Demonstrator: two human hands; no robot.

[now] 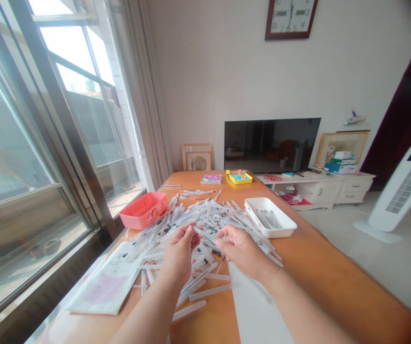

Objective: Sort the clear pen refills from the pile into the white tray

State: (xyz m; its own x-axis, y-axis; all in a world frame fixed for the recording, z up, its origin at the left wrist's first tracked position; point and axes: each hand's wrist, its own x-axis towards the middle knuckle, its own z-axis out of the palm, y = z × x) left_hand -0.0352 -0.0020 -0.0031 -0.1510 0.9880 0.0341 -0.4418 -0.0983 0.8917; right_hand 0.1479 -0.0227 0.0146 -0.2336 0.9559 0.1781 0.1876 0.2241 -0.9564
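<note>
My left hand is closed in a pinch on a whitish, translucent pen barrel that points toward my other hand. Just to the right, my right hand has its thumb and fingers drawn together; whatever is between those fingertips is too small to make out. Both hands are over a wide heap of clear pen parts, some with black ends. A white tray with several slim pens or refills in it stands beyond my right hand. To the left of the heap sits a coral-red plastic basket.
A paper booklet lies at the left front, and a white sheet is under my right forearm. A yellow box and a pink book are at the table's far end. Windows flank the left side; a white fan stands right.
</note>
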